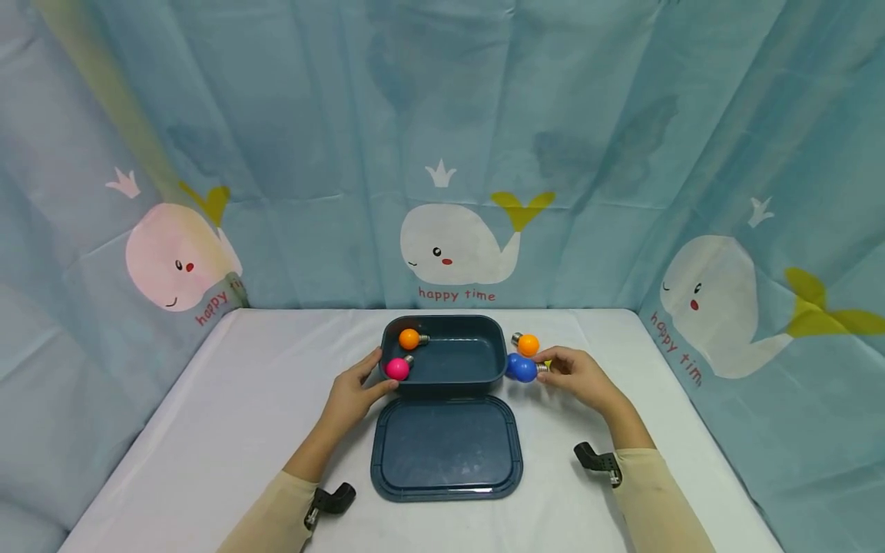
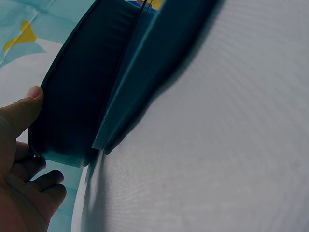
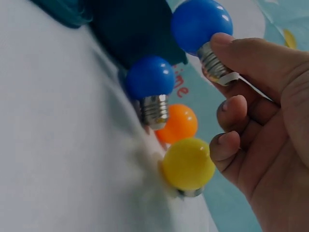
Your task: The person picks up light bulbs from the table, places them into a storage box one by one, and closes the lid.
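A dark blue box (image 1: pixel 477 361) stands mid-table with an orange bulb (image 1: pixel 409 339) and a pink bulb (image 1: pixel 397 369) inside. My left hand (image 1: pixel 382 373) grips its front left corner, thumb on the rim; in the left wrist view the hand (image 2: pixel 29 145) lies against the box (image 2: pixel 72 106). To the right of the box, my right hand (image 1: pixel 548 365) pinches a blue bulb (image 1: pixel 522 369) by its metal screw base. The right wrist view shows that held blue bulb (image 3: pixel 202 25) lifted above a second blue bulb (image 3: pixel 150 77), an orange bulb (image 3: pixel 179 123) and a yellow bulb (image 3: pixel 188 164) on the table.
The box's lid (image 1: pixel 445 449) lies flat just in front of it. Another orange bulb (image 1: pixel 528 345) sits beside the box's right wall. The white table (image 1: pixel 228 399) is walled on three sides by a blue whale-print curtain (image 1: pixel 442 153).
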The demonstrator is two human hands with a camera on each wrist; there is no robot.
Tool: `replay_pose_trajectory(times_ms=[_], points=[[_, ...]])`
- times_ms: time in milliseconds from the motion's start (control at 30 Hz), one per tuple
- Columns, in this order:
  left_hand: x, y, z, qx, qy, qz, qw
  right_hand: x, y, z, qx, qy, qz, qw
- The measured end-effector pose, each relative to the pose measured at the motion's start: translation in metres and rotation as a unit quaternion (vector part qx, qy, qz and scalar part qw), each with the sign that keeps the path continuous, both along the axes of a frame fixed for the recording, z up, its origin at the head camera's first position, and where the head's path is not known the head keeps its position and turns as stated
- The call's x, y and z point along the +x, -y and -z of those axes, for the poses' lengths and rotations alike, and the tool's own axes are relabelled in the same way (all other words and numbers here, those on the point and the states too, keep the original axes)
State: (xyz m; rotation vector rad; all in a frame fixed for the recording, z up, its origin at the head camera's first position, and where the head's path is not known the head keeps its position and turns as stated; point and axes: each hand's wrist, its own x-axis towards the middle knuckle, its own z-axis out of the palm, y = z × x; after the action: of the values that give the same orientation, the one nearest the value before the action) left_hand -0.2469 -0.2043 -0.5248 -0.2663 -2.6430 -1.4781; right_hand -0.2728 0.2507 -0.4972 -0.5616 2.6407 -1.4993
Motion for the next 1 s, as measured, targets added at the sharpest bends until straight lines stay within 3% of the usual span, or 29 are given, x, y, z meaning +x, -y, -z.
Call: replay_pose_trajectory(times_ms=[300,667,1000], points=[[0.001,0.0,0.0,0.004,0.004,0.003,1.0,-0.007,0.012,-0.032,0.024,-0.029,0.006,0.999],[0.002,0.0,-0.001,0.004,0.003,0.005,1.0,-0.033,0.04,-0.062,0.086,-0.068,-0.061,0.992],[0.002,0.0,-0.001,0.003,0.013,0.001,0.9999,-0.052,0.081,-0.073,0.169,-0.079,-0.126,0.974]])
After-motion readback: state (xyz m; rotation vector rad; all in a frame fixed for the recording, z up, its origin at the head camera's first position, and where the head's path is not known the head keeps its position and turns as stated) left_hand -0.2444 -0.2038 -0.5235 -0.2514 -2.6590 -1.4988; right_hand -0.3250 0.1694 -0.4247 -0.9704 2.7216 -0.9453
